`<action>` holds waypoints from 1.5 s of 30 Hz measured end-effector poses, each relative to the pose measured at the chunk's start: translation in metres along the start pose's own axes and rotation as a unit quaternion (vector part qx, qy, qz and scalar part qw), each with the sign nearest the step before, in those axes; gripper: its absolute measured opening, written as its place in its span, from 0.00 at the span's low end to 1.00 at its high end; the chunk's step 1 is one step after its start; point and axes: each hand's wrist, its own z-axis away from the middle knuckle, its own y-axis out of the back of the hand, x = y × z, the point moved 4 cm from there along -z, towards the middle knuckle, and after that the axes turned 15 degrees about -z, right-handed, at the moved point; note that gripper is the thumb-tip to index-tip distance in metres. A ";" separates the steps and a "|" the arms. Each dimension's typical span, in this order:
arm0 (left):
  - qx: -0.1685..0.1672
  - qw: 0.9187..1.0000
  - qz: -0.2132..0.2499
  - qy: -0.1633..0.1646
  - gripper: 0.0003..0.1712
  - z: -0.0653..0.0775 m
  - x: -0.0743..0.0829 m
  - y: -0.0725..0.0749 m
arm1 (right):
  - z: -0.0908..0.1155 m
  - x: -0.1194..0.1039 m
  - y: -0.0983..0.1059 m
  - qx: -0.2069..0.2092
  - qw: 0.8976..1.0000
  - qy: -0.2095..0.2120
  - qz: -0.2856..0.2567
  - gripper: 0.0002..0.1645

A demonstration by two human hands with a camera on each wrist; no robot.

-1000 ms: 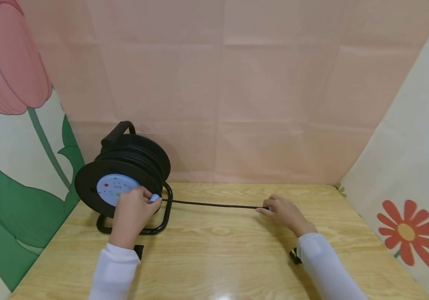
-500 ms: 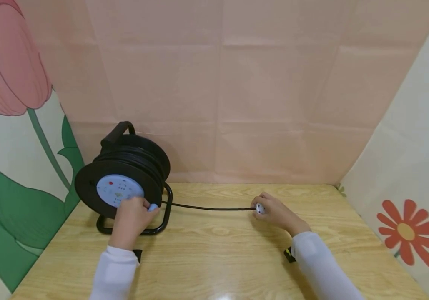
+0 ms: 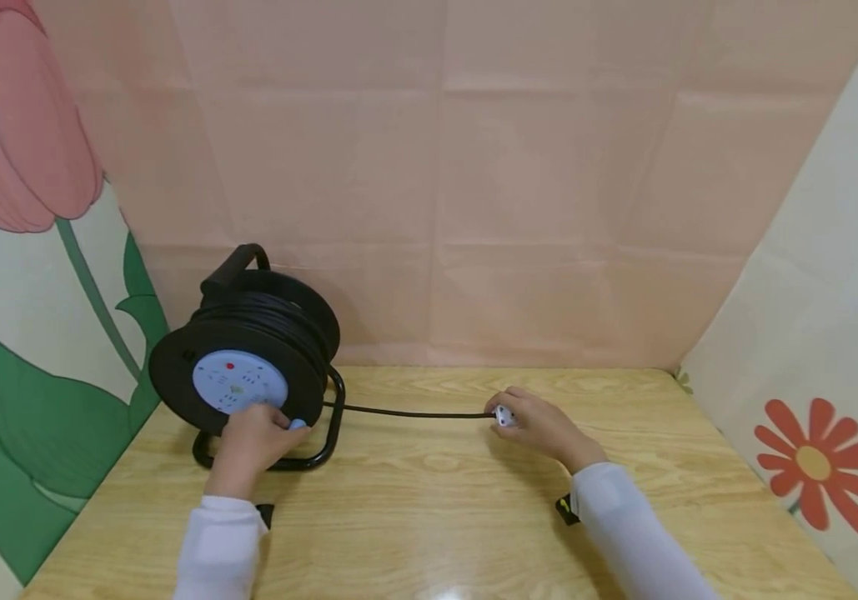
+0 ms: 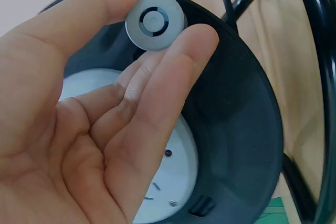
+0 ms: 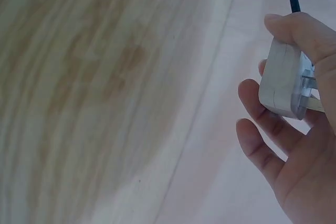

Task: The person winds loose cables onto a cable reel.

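A black cable reel [image 3: 173,375] with a pale blue socket panel [image 3: 237,377] stands on the table at the left in the head view. My left hand [image 3: 252,433] pinches the reel's round crank knob [image 4: 155,22] between thumb and fingertips, low on the front disc. From the reel a black cable [image 3: 413,414] runs nearly straight to the right. At its end my right hand [image 3: 537,423] holds a white plug [image 5: 283,80]; the thumb lies on its cable end and the metal pins face the palm in the right wrist view.
The reel stands on a black tubular frame [image 3: 337,417] and has a carry handle [image 3: 229,271] on top. Under both lies a wood-grain table [image 3: 429,517]. A pink backdrop [image 3: 436,208] rises behind it, with flower-printed panels [image 3: 781,292] at the sides.
My left hand has moved down and slightly left with the knob, and the reel's disc has turned. My right hand with the plug has come left toward the reel, shortening the cable between.
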 end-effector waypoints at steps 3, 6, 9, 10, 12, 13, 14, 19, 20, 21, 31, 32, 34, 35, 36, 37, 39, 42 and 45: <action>-0.020 1.000 0.010 0.010 0.20 -0.003 -0.007 -0.003 | -0.002 -0.001 -0.002 0.002 1.000 -0.005 -0.002 0.15; -0.040 0.999 0.023 0.019 0.20 -0.004 -0.015 -0.005 | -0.004 -0.003 -0.005 0.000 1.000 -0.005 -0.002 0.15; -0.060 0.997 0.033 0.022 0.22 -0.005 -0.021 -0.008 | -0.007 -0.006 -0.008 -0.002 1.000 -0.005 -0.004 0.15; -0.066 0.997 0.035 0.021 0.23 -0.005 -0.024 -0.008 | -0.008 -0.007 -0.009 -0.004 1.000 -0.005 -0.004 0.15; -0.078 0.996 0.038 0.023 0.25 -0.005 -0.028 -0.010 | -0.011 -0.009 -0.010 -0.006 1.000 -0.004 -0.004 0.15; -0.083 0.996 0.038 0.023 0.25 -0.005 -0.029 -0.010 | -0.012 -0.010 -0.011 -0.008 1.000 -0.004 -0.004 0.15; -0.087 0.995 0.039 0.025 0.25 -0.005 -0.031 -0.010 | -0.013 -0.011 -0.012 -0.010 1.000 -0.003 -0.004 0.15; -0.092 0.994 0.038 0.033 0.23 -0.005 -0.041 -0.011 | -0.021 -0.013 -0.019 -0.028 0.999 -0.018 -0.023 0.16; -0.090 0.994 0.039 0.037 0.23 -0.005 -0.043 -0.011 | -0.022 -0.013 -0.020 -0.032 0.999 -0.020 -0.030 0.16; -0.088 0.995 0.041 0.038 0.22 -0.005 -0.045 -0.011 | -0.023 -0.013 -0.022 -0.038 0.998 -0.024 -0.037 0.16; -0.091 0.990 0.080 0.070 0.29 -0.005 -0.070 -0.014 | -0.039 -0.021 -0.039 -0.070 0.995 -0.034 -0.058 0.18; -0.090 0.990 0.084 0.074 0.28 -0.006 -0.072 -0.015 | -0.040 -0.022 -0.041 -0.074 0.995 -0.036 -0.056 0.18; -0.088 0.989 0.095 0.076 0.28 -0.006 -0.075 -0.014 | -0.044 -0.024 -0.045 -0.080 0.994 -0.041 -0.055 0.19; -0.084 0.989 0.097 0.075 0.28 -0.006 -0.077 -0.014 | -0.046 -0.025 -0.047 -0.082 0.994 -0.044 -0.053 0.18; -0.081 0.989 0.099 0.075 0.27 -0.006 -0.079 -0.014 | -0.047 -0.027 -0.048 -0.084 0.994 -0.046 -0.051 0.18; -0.078 0.989 0.100 0.075 0.27 -0.006 -0.081 -0.013 | -0.049 -0.029 -0.050 -0.087 0.994 -0.049 -0.051 0.18; -0.070 0.990 0.094 0.076 0.26 -0.005 -0.086 -0.011 | -0.052 -0.033 -0.052 -0.091 0.993 -0.048 -0.053 0.19; -0.061 0.992 0.080 0.082 0.27 -0.004 -0.094 -0.008 | -0.057 -0.039 -0.056 -0.095 0.993 -0.043 -0.053 0.19; -0.043 0.993 0.062 0.088 0.27 -0.003 -0.100 -0.005 | -0.062 -0.045 -0.060 -0.097 0.994 -0.034 -0.045 0.18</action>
